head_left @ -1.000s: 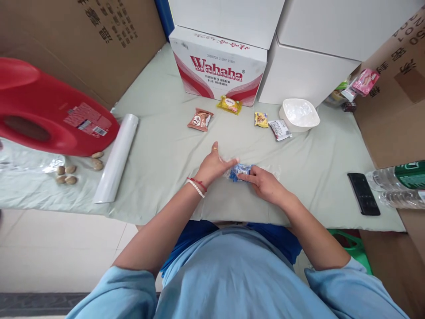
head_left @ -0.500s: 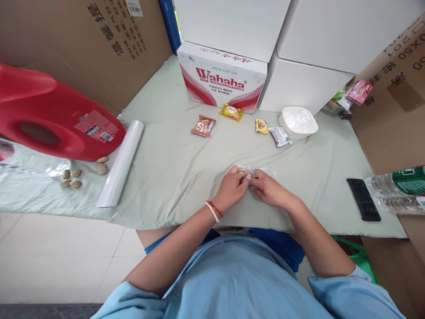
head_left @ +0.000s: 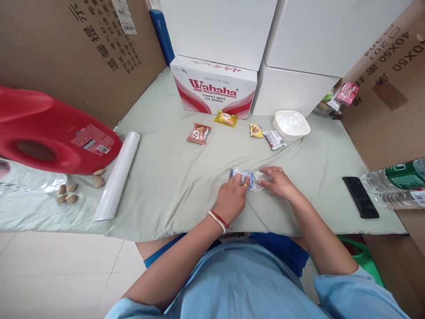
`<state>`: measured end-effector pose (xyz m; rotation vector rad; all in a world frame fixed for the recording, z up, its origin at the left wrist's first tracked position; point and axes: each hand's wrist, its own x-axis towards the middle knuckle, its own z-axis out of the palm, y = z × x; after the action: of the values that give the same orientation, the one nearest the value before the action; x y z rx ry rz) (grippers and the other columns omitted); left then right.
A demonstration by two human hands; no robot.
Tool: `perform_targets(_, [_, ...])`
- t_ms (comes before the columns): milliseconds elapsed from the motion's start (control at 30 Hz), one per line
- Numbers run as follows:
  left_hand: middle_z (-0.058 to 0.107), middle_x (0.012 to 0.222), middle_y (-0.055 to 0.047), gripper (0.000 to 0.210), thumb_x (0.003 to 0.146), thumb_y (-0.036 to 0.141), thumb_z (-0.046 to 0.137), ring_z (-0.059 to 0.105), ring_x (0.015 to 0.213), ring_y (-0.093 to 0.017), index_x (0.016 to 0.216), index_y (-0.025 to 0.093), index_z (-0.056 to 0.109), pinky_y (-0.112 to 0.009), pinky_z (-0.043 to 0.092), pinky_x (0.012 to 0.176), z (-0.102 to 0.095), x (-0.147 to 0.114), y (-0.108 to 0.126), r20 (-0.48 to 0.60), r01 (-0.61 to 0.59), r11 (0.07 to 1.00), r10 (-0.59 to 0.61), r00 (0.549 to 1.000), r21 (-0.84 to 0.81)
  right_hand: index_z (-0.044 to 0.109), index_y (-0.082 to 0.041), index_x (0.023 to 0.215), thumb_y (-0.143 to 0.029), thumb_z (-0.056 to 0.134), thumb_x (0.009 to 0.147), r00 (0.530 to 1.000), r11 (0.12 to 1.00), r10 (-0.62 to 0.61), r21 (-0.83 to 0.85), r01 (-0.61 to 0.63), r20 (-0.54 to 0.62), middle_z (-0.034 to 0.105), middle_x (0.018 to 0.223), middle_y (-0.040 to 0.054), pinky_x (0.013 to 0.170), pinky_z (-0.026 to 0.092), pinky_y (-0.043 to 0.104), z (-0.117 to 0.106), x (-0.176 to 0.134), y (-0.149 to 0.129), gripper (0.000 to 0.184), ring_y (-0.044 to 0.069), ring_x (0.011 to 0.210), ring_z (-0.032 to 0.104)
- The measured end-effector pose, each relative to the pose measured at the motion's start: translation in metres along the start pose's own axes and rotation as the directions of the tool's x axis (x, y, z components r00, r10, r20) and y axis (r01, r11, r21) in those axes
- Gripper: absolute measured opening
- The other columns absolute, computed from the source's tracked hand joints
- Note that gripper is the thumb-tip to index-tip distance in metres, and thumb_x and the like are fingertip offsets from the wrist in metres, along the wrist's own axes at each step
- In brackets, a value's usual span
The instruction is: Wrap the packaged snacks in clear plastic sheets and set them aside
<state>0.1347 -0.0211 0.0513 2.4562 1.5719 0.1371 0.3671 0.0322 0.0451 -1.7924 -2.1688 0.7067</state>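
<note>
A clear plastic wrapper with blue print (head_left: 255, 179) lies spread on the cloth-covered table in front of me. My left hand (head_left: 234, 195) rests on its left part, fingers lying flat and pressing it down; a ring and bracelets show on that side. At the wrapper's clear right end is my right hand (head_left: 278, 181), its fingers apart and the tips touching the plastic edge. Beyond the hands sit a brown snack packet (head_left: 198, 134), a yellow packet (head_left: 226, 118), a small yellow packet (head_left: 256, 130) and a silver-white packet (head_left: 274, 139).
A white bowl (head_left: 292, 125) stands behind the packets, before stacked white boxes (head_left: 295, 93) and a Wahaha carton (head_left: 214, 88). On the left are a red jug (head_left: 63, 133), a white roll (head_left: 117, 177) and several nuts (head_left: 71, 199). A phone (head_left: 360, 197) and bottles (head_left: 398, 177) lie right.
The wrapper, bunched between both hands before, is now laid out wider on the table. My left hand has flattened onto it, and my right hand has spread its fingers and shifted right.
</note>
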Motion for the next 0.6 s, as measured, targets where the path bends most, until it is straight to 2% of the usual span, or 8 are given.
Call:
perform_targets(33, [0.058,0.124,-0.011,0.047,0.104,0.015,0.041,0.061,0.11,-0.025,0.15,0.023,0.051,-0.032,0.051,0.076,0.001,0.0,0.0,-0.002,-0.006,1.0,0.006,1.0,0.016,0.075,-0.019,0.107,-0.037,0.069,0.087,0.999,1.0,0.002,0.003,-0.002,0.039,0.074,0.105,0.012,0.1,0.048,0.042,-0.001,-0.002,-0.002,0.028,0.031,0.112,0.063])
perform_targets(100, [0.059,0.124,-0.012,0.046,0.105,0.016,0.04,0.06,0.112,-0.025,0.15,0.022,0.051,-0.032,0.052,0.077,0.001,-0.001,0.002,-0.002,-0.018,0.999,0.018,1.0,0.041,0.072,-0.02,0.093,-0.036,0.063,0.09,0.999,0.998,-0.003,0.065,0.0,0.039,0.072,0.094,0.0084,0.086,0.05,0.035,-0.005,-0.006,-0.009,0.018,0.025,0.094,0.065])
perform_targets(200, [0.061,0.123,-0.014,0.045,0.106,0.016,0.037,0.06,0.115,-0.027,0.149,0.018,0.051,-0.033,0.053,0.079,0.001,0.0,0.006,-0.008,-0.036,0.998,0.036,0.999,0.058,0.066,-0.022,0.091,-0.042,0.058,0.094,0.999,0.956,0.006,0.293,-0.018,0.04,0.067,0.079,0.0016,0.068,0.047,0.029,-0.01,-0.006,-0.029,0.021,0.018,0.069,0.062])
perform_targets(300, [0.062,0.121,-0.017,0.043,0.104,0.012,0.036,0.061,0.114,-0.031,0.141,0.012,0.058,-0.041,0.054,0.087,0.0,-0.003,0.01,-0.023,-0.049,0.998,0.05,0.998,0.036,0.062,-0.023,0.091,-0.039,0.057,0.093,0.994,0.894,0.01,0.444,-0.057,0.108,0.062,0.062,-0.0041,0.06,0.044,0.026,0.001,0.007,-0.054,0.017,0.016,0.058,0.058])
perform_targets(400, [0.061,0.128,-0.022,0.042,0.096,0.009,0.045,0.063,0.115,-0.033,0.134,0.009,0.063,-0.046,0.054,0.096,-0.002,-0.012,0.003,-0.056,-0.056,0.993,0.051,0.997,-0.1,0.061,-0.023,0.084,-0.033,0.058,0.089,0.994,0.905,0.032,0.418,-0.073,0.104,0.061,0.059,-0.0048,0.059,0.041,0.025,0.02,0.024,-0.069,0.012,0.015,0.058,0.057])
perform_targets(467, [0.062,0.136,-0.019,0.047,0.092,0.009,0.049,0.064,0.118,-0.03,0.137,0.013,0.063,-0.043,0.054,0.1,-0.004,-0.018,-0.008,-0.103,-0.074,0.96,0.047,0.994,-0.269,0.059,-0.023,0.084,-0.035,0.057,0.09,0.995,0.902,0.042,0.425,-0.078,0.094,0.06,0.059,-0.0053,0.059,0.041,0.025,0.031,0.029,-0.069,0.013,0.015,0.058,0.056])
perform_targets(533, [0.066,0.133,-0.012,0.043,0.093,0.013,0.049,0.065,0.118,-0.025,0.132,0.018,0.067,-0.038,0.054,0.103,-0.005,-0.02,-0.022,-0.18,-0.023,0.91,-0.057,0.982,-0.414,0.059,-0.024,0.089,-0.039,0.055,0.092,0.997,0.877,0.037,0.476,-0.068,0.075,0.059,0.059,-0.006,0.06,0.043,0.026,0.038,0.029,-0.064,0.016,0.016,0.058,0.057])
perform_targets(600, [0.069,0.126,-0.011,0.033,0.098,0.023,0.05,0.064,0.118,-0.026,0.125,0.019,0.07,-0.04,0.053,0.105,-0.002,-0.013,-0.034,-0.233,0.135,0.871,-0.272,0.934,-0.473,0.058,-0.025,0.092,-0.044,0.056,0.093,0.998,0.846,0.03,0.529,-0.058,0.062,0.06,0.061,-0.0061,0.061,0.044,0.026,0.043,0.026,-0.058,0.019,0.016,0.059,0.057])
